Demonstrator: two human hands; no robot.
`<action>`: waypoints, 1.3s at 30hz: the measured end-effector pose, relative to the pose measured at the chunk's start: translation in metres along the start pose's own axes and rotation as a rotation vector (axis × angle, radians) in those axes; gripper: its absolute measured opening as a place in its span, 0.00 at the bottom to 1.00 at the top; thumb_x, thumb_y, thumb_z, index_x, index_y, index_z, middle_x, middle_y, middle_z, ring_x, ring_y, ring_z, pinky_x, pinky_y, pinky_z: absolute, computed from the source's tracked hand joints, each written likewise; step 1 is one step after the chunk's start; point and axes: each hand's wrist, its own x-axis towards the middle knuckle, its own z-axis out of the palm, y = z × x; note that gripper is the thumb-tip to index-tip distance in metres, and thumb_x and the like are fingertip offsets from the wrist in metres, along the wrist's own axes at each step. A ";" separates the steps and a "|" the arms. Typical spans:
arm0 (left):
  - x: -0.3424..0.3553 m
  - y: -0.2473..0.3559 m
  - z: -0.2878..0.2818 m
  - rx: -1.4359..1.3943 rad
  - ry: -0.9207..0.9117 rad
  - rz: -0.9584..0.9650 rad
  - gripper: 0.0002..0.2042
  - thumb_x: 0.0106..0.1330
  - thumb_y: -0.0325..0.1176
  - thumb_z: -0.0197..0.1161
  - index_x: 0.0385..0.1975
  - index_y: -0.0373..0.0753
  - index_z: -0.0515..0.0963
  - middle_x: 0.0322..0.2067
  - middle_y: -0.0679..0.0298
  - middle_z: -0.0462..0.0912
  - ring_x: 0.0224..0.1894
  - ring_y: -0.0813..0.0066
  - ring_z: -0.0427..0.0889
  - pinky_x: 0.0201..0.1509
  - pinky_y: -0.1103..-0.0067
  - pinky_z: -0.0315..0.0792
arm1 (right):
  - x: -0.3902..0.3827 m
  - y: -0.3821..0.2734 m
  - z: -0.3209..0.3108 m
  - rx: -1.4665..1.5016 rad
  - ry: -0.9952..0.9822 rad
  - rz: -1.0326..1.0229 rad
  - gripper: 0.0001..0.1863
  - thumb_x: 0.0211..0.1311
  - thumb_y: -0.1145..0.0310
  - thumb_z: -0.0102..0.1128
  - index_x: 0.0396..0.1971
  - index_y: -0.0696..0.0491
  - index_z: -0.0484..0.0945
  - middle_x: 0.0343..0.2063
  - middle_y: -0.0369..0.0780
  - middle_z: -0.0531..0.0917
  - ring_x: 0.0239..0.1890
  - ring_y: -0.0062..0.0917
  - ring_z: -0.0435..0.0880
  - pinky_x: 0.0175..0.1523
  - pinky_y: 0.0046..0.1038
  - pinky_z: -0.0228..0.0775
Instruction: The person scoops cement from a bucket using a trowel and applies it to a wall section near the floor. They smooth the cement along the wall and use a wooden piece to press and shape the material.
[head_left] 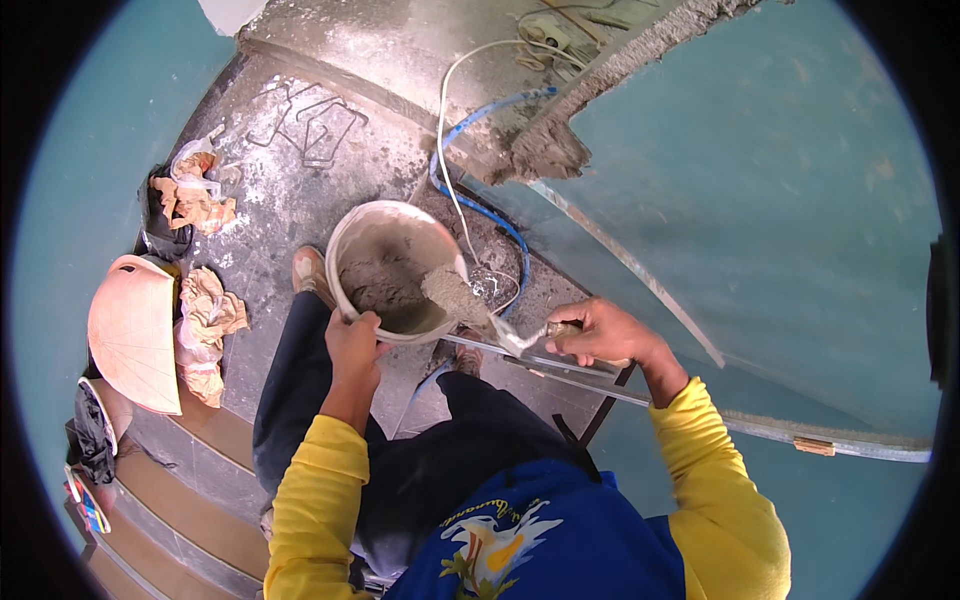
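- At the bucket's (pixel 390 212) 7 o'clock, the left hand (pixel 352 352) is clasped on the rim; a firm hold there should steady it.
- Out toward 4 o'clock, the right hand (pixel 606 333) grasps the trowel (pixel 513 341) by its handle; a relaxed wrist should help balance the load.
- Mortar (pixel 372 285) lies inside the bucket and sits heaped on the blade across the rim's 4 o'clock; a level blade would probably spill least.
- Loose lumps are best shaken off over the bucket.
- From 1 to 3 o'clock, hose (pixel 512 232) and cable (pixel 443 105) run nearby; avoid snagging them.
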 end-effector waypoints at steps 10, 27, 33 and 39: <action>0.004 0.006 -0.003 -0.077 0.021 0.078 0.22 0.66 0.23 0.59 0.62 0.37 0.72 0.50 0.58 0.83 0.46 0.64 0.88 0.45 0.68 0.88 | -0.038 0.082 -0.072 0.405 0.696 -0.183 0.11 0.73 0.63 0.66 0.46 0.54 0.83 0.27 0.33 0.81 0.22 0.17 0.76 0.27 0.22 0.69; -0.018 0.009 0.044 -0.017 -0.133 0.036 0.20 0.66 0.24 0.61 0.59 0.40 0.73 0.50 0.61 0.84 0.46 0.66 0.89 0.46 0.67 0.88 | 0.122 0.155 -0.057 -0.355 1.101 0.124 0.25 0.77 0.48 0.59 0.57 0.55 0.78 0.44 0.56 0.88 0.51 0.56 0.86 0.56 0.53 0.77; -0.023 0.001 0.046 0.057 -0.177 0.033 0.18 0.66 0.23 0.62 0.55 0.39 0.76 0.48 0.61 0.84 0.43 0.67 0.88 0.44 0.67 0.88 | 0.065 0.184 -0.029 -0.218 1.161 0.211 0.24 0.76 0.49 0.60 0.56 0.55 0.79 0.45 0.56 0.89 0.51 0.55 0.87 0.55 0.51 0.78; -0.028 -0.012 0.050 0.120 -0.248 0.155 0.15 0.64 0.21 0.61 0.51 0.38 0.79 0.40 0.65 0.85 0.36 0.74 0.86 0.38 0.76 0.83 | 0.001 0.090 0.038 -0.317 0.847 0.118 0.22 0.77 0.50 0.60 0.53 0.54 0.81 0.46 0.55 0.88 0.50 0.52 0.89 0.54 0.49 0.80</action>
